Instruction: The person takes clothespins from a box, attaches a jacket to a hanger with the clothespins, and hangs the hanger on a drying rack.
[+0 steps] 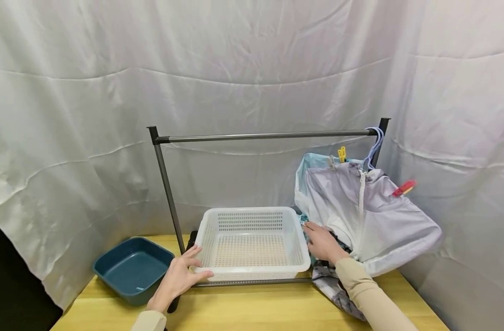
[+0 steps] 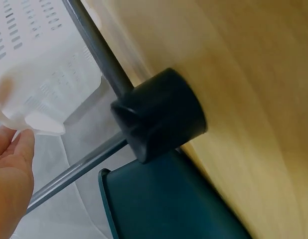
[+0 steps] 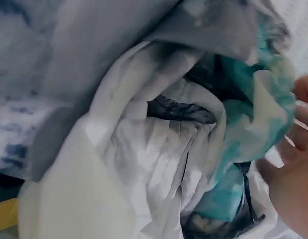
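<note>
A white perforated plastic basket (image 1: 252, 275) stands at the middle of the table, under the rack's top bar. My left hand (image 1: 178, 276) grips its near left corner, thumb along the front rim and fingers at the left side. The left wrist view shows fingertips (image 2: 25, 142) right at the basket's lip. On the basket's other side, my right hand (image 1: 323, 242) has its fingers extended against the right rim. Crumpled teal-and-white cloth (image 3: 233, 144) lies close beside the right hand in the right wrist view.
A dark metal rack (image 1: 256, 136) spans the table (image 1: 243, 305). Clipped grey and pale-blue garments (image 1: 384, 220) hang at its right end, with patterned grey cloth (image 1: 335, 285) below. A dark teal basin (image 1: 132, 266) sits left of the rack's foot (image 2: 161, 114).
</note>
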Tool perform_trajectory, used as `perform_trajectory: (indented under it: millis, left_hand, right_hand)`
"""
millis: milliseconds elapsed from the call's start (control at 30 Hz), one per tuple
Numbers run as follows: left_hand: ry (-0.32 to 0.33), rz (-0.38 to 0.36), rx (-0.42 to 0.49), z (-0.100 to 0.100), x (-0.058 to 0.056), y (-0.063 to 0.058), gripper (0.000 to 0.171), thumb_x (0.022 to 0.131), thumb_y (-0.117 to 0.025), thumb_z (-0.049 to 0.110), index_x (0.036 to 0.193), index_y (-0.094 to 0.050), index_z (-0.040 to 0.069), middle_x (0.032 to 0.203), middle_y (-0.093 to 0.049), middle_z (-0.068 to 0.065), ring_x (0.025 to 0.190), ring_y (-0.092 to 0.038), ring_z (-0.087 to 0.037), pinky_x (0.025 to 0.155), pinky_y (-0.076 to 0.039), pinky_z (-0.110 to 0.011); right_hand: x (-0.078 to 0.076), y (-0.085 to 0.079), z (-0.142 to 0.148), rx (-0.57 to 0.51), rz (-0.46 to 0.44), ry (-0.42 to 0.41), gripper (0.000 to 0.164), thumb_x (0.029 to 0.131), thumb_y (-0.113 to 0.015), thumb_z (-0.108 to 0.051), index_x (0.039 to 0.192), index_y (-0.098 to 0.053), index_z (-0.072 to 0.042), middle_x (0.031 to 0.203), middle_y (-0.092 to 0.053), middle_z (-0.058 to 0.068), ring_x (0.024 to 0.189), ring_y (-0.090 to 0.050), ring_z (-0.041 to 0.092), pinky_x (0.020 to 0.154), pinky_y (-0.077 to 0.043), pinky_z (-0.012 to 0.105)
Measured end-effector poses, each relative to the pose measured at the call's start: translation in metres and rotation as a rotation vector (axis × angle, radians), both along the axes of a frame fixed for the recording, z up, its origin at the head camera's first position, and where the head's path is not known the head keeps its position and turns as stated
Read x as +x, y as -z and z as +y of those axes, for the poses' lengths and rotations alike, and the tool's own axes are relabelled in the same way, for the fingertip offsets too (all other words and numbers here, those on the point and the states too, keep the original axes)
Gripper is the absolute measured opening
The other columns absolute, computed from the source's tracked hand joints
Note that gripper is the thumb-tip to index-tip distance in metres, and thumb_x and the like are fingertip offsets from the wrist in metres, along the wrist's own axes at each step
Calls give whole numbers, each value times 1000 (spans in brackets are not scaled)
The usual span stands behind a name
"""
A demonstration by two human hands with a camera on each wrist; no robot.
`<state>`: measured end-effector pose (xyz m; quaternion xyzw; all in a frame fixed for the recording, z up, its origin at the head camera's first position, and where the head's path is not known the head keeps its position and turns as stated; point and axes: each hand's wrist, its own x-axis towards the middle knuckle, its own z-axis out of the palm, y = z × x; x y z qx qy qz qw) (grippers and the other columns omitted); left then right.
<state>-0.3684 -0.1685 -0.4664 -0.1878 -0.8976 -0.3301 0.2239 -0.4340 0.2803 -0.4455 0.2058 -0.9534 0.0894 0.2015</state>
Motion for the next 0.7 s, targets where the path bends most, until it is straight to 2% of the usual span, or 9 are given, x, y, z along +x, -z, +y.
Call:
perform_trajectory:
  millis: [167, 267, 333, 467, 533, 600, 700]
  left_hand:
    - [-16, 38, -22, -1, -1, 3, 45, 72, -80, 56, 86, -78, 13, 139, -57, -16, 139, -42, -33, 101, -45, -58]
    - [-36, 104, -79, 3, -2, 5, 53, 73, -78, 59, 93, -78, 11, 138, -58, -17, 138, -44, -35, 102, -44, -58]
    - [-57, 159, -128, 8, -2, 7, 61, 73, -76, 62, 100, -77, 8, 136, -59, -18, 136, -46, -37, 102, -43, -59]
    - [-97, 251, -205, 16, -2, 9, 69, 73, -73, 67, 112, -74, 10, 131, -63, -17, 132, -49, -39, 104, -41, -60]
    - [-117, 270, -231, 20, -2, 6, 73, 74, -71, 69, 119, -71, 11, 132, -61, -18, 132, -50, -39, 104, -40, -59]
    - [-136, 271, -249, 23, -3, 0, 76, 77, -68, 69, 126, -67, 11, 136, -58, -19, 132, -49, -39, 104, -41, -59]
    - [-170, 221, -246, 29, -5, -11, 79, 80, -64, 70, 136, -60, 15, 146, -48, -22, 134, -45, -42, 103, -40, -62]
  right_hand:
    - [13, 1, -6, -48, 130, -27, 40, 98, -56, -11, 134, -55, 5, 139, -54, 23, 127, -52, 39, 105, -43, 52]
    - [20, 7, -9, -32, 212, -19, 38, 99, -57, -17, 131, -59, 5, 134, -58, 22, 124, -55, 38, 103, -43, 54]
    - [25, 12, -11, -30, 229, -7, 40, 100, -56, -22, 131, -59, 4, 134, -57, 22, 126, -53, 39, 104, -42, 55]
    - [34, 17, -16, -47, 203, 8, 49, 101, -54, -31, 136, -55, 3, 140, -53, 23, 133, -46, 42, 108, -36, 59]
    - [38, 16, -18, -60, 179, 16, 52, 101, -52, -35, 140, -52, 0, 144, -50, 23, 136, -42, 42, 109, -33, 60]
    - [42, 14, -20, -70, 151, 28, 54, 102, -49, -39, 143, -49, -3, 148, -46, 22, 139, -38, 42, 110, -30, 62]
    - [47, 10, -22, -91, 92, 59, 56, 103, -44, -42, 148, -44, -7, 153, -39, 21, 144, -31, 41, 112, -25, 64]
